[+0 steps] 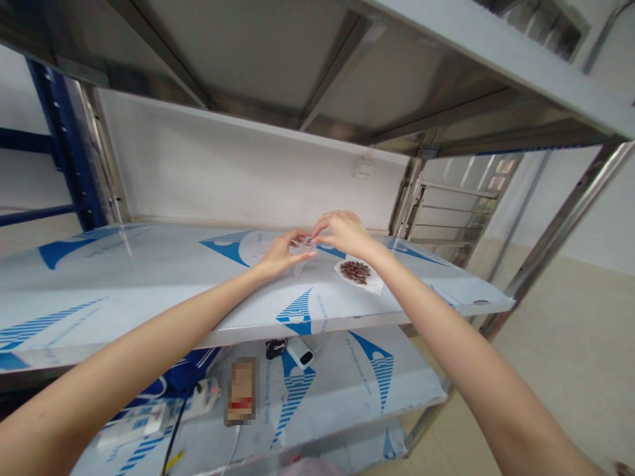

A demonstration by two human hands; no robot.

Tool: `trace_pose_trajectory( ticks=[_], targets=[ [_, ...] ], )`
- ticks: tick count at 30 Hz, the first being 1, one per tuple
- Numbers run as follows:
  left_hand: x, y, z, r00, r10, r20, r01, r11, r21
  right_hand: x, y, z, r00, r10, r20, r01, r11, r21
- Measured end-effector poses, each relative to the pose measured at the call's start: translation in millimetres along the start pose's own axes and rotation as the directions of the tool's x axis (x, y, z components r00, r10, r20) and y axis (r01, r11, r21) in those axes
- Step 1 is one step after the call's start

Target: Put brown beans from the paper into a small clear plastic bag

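My left hand (285, 254) is over the middle of the film-covered metal shelf (163, 277), its thumb and fingers curled around a clear, see-through item (299, 264), perhaps a bag or cup. My right hand (342, 233) meets it from the right, thumb and fingertips pinched at the item's top around something small and dark. Just right of the hands, a white dish or paper (376, 285) holds a pile of small reddish-brown pieces (355, 272).
On the lower shelf (342, 390) are a pixelated object (241, 390), a white device (300, 352), a coiled black cable (276, 348) and power strips (133, 423). An upper shelf (258, 59) hangs overhead. A metal post (570, 231) stands at right.
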State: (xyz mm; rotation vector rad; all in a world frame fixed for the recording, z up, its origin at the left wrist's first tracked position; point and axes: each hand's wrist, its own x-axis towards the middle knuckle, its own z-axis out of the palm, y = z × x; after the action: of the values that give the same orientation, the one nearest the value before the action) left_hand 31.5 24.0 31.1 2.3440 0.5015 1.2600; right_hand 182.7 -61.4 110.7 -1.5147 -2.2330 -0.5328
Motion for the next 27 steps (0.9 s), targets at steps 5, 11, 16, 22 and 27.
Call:
trace_pose_trajectory(
  ticks=[5, 11, 16, 22, 27],
  targets=[
    [0, 3, 1.1, 1.000, 0.007, 0.015, -0.006, 1.000, -0.015, 2, -6, 5, 0.999, -0.039, 0.023, 0.041, 0.996, -0.077],
    [1, 0, -0.4, 1.000, -0.014, -0.003, 0.014, 1.000, -0.010, -25, 19, 1, 0.980, 0.131, -0.152, -0.136, 0.990, -0.028],
    [1, -1, -1.4, 1.000, -0.024, -0.012, 0.024, 1.000, 0.000, -76, 62, 11, 0.945, 0.301, 0.125, -0.304, 0.953, 0.004],
    [0, 0, -1.7, 0.999, -0.031, 0.004, 0.031, 0.999, 0.013, -112, 78, 25, 0.901, 0.373, 0.222, -0.370, 0.927, -0.057],
    [-1, 1, -4.3, 0.999, -0.040, 0.017, 0.039, 0.999, 0.027, -114, 74, 30, 0.872, 0.443, 0.209, -0.444, 0.895, -0.046]
  ],
)
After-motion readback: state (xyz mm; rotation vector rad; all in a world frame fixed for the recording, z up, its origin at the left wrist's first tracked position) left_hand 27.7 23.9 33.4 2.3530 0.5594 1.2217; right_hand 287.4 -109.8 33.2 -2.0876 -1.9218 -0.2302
